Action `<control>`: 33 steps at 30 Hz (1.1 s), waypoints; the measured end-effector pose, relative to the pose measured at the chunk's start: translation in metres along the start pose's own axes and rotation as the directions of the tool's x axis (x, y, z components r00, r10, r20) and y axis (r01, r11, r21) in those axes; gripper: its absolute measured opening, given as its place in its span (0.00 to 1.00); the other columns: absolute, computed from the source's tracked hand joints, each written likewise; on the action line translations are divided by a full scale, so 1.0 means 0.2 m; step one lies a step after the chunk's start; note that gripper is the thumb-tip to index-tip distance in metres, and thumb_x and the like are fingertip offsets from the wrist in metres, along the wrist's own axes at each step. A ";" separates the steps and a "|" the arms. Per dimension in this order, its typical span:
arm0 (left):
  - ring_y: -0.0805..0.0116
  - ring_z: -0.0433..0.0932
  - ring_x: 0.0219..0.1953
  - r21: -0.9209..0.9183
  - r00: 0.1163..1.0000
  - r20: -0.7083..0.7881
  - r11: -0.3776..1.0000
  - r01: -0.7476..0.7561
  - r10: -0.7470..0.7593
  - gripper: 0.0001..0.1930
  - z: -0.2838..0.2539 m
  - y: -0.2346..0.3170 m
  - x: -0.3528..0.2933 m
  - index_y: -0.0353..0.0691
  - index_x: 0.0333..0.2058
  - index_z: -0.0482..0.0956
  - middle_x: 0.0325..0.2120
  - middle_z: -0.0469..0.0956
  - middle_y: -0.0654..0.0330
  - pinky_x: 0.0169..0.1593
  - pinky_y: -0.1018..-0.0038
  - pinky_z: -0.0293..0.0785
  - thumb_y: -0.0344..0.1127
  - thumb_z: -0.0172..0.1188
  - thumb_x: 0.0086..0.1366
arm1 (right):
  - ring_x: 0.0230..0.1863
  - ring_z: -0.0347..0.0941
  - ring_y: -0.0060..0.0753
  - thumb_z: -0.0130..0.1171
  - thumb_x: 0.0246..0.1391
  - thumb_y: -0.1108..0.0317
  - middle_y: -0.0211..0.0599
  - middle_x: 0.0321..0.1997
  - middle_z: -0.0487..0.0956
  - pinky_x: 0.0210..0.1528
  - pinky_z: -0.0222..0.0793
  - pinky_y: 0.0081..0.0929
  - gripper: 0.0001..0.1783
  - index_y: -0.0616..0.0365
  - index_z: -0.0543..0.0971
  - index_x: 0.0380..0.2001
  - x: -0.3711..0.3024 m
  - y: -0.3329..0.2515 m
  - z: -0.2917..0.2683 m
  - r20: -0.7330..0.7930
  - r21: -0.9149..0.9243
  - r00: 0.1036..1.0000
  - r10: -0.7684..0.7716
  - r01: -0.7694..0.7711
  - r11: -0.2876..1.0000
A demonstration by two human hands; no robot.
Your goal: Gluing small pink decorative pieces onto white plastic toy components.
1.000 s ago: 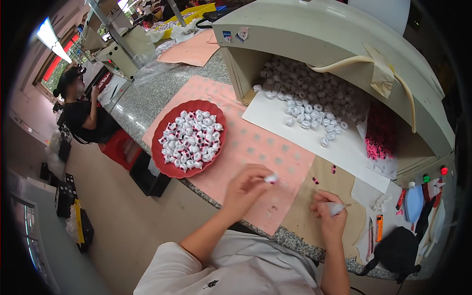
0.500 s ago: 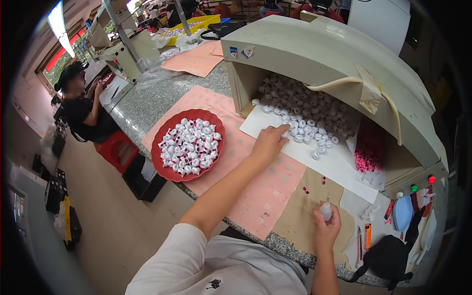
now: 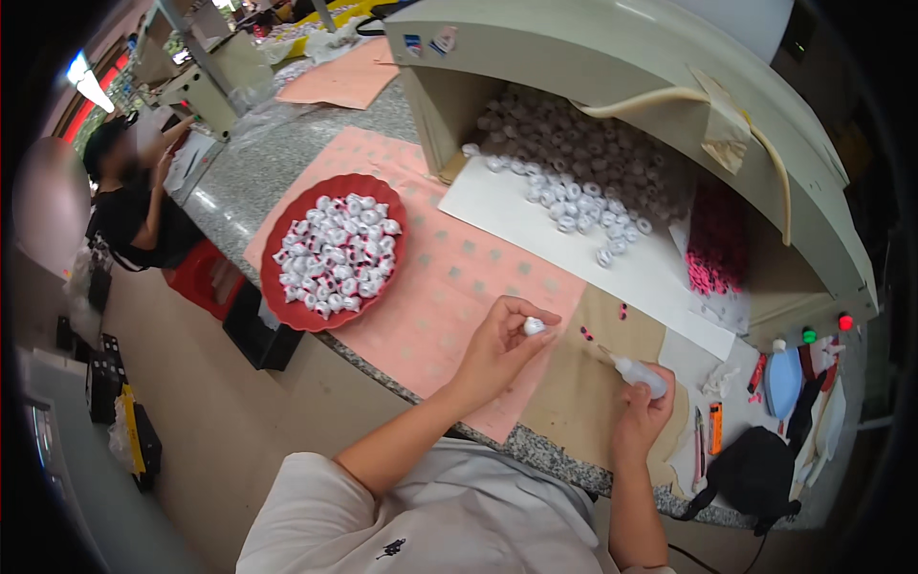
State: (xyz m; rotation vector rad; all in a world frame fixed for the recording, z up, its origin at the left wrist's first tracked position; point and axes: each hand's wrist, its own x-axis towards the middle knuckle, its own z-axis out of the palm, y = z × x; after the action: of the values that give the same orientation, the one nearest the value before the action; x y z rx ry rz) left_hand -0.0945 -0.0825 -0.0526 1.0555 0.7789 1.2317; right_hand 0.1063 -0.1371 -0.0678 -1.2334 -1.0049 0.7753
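Observation:
Above the pink sheet point(image 3: 459, 287), my left hand point(image 3: 502, 349) pinches a small round white piece point(image 3: 534, 326) between thumb and fingers. My right hand point(image 3: 644, 421) is wrapped round a translucent squeeze bottle point(image 3: 641, 377) with a thin nozzle, which points up and left toward the left hand; the two stay apart. Small dark-and-pink pieces point(image 3: 586, 334) lie on the brown paper point(image 3: 574, 411) between the hands. Loose white pieces point(image 3: 583, 206) are heaped on a white board point(image 3: 488, 206) under the curved hood. A red dish point(image 3: 277, 230) at the left holds many white pieces with dark and pink parts.
The beige hood point(image 3: 612, 57) arches over the far side, with pink pieces point(image 3: 712, 273) inside at the right. An orange cutter point(image 3: 715, 429), a pen, a blue pad point(image 3: 783, 383) and a black cloth item point(image 3: 755, 469) lie at right. A co-worker point(image 3: 134, 191) sits far left.
My left hand has drawn back from the heap toward me with a white piece in it. My right hand has tipped the bottle from upright to leaning left. The view has shifted slightly.

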 end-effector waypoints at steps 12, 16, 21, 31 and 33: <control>0.77 0.76 0.41 0.156 0.989 0.039 0.979 0.134 -0.141 0.17 0.11 -0.18 0.05 0.34 0.48 0.70 0.39 0.76 0.63 0.44 0.82 0.74 0.19 0.57 0.59 | 0.27 0.62 0.21 0.57 0.55 0.63 0.31 0.28 0.69 0.31 0.59 0.18 0.12 0.60 0.69 0.34 0.13 0.13 -0.13 0.166 -0.072 0.965 -0.202 0.216 0.974; 0.74 0.76 0.43 0.175 0.986 0.008 0.971 0.162 -0.166 0.17 0.15 -0.22 0.05 0.33 0.48 0.70 0.40 0.76 0.59 0.47 0.79 0.74 0.20 0.57 0.59 | 0.26 0.62 0.22 0.59 0.53 0.64 0.33 0.27 0.70 0.29 0.59 0.19 0.13 0.61 0.70 0.34 0.14 0.16 -0.17 0.233 -0.114 0.926 -0.296 0.328 0.938; 0.73 0.76 0.44 0.188 0.986 0.002 0.968 0.165 -0.169 0.17 0.17 -0.25 0.06 0.32 0.48 0.70 0.40 0.76 0.59 0.48 0.79 0.75 0.19 0.56 0.59 | 0.26 0.64 0.24 0.60 0.52 0.64 0.35 0.28 0.73 0.28 0.60 0.20 0.13 0.61 0.71 0.34 0.15 0.18 -0.19 0.247 -0.150 0.900 -0.358 0.401 0.904; 0.71 0.76 0.45 0.185 0.988 0.032 0.972 0.145 -0.154 0.16 0.17 -0.26 0.06 0.32 0.46 0.70 0.42 0.74 0.59 0.50 0.77 0.75 0.18 0.56 0.59 | 0.26 0.65 0.24 0.63 0.50 0.66 0.35 0.28 0.73 0.28 0.61 0.20 0.13 0.61 0.72 0.33 0.15 0.19 -0.19 0.258 -0.186 0.908 -0.330 0.382 0.905; 0.70 0.76 0.45 0.188 0.988 0.035 0.972 0.139 -0.148 0.16 0.17 -0.26 0.06 0.32 0.46 0.71 0.42 0.73 0.59 0.50 0.76 0.75 0.18 0.56 0.59 | 0.26 0.65 0.24 0.63 0.50 0.66 0.35 0.27 0.73 0.28 0.61 0.20 0.13 0.62 0.72 0.33 0.15 0.19 -0.18 0.259 -0.191 0.906 -0.336 0.389 0.901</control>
State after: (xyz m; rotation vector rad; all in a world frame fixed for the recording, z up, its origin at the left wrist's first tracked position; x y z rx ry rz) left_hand -0.0422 -0.0777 -0.0884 1.1551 0.9290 1.0214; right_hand 0.1534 -0.1178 -0.1000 -1.1269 -1.4994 0.5102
